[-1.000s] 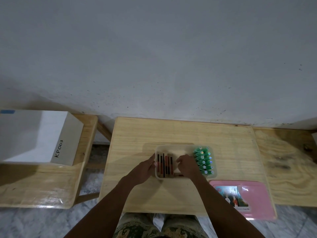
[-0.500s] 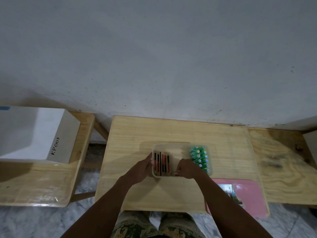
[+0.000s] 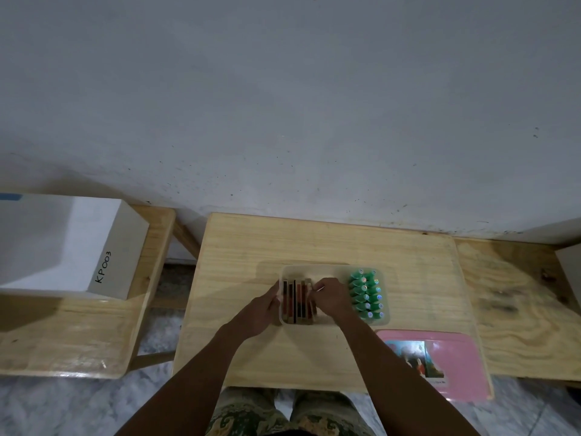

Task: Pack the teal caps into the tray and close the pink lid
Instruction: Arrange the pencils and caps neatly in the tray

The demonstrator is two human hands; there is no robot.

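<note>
A translucent tray (image 3: 314,269) sits mid-table. Several teal caps (image 3: 366,294) stand upright in two rows in its right part. A row of dark, red and brown sticks (image 3: 298,302) stands on edge in its left part. My left hand (image 3: 259,309) holds the tray's left wall, fingers curled at the rim. My right hand (image 3: 330,297) lies inside the tray, fingers pressed against the right side of the sticks, just left of the caps. The pink lid (image 3: 452,360) lies flat at the table's front right corner, with a picture label on it, apart from the tray.
A white box marked KP003 (image 3: 78,247) stands on a wooden bench at the left. Another wooden surface (image 3: 518,303) adjoins the table on the right. A grey wall rises directly behind the table. My knees show below the front edge.
My right hand has slid a little left and toward the far end of the sticks. My left hand stays at the tray's left wall. The view shifted slightly.
</note>
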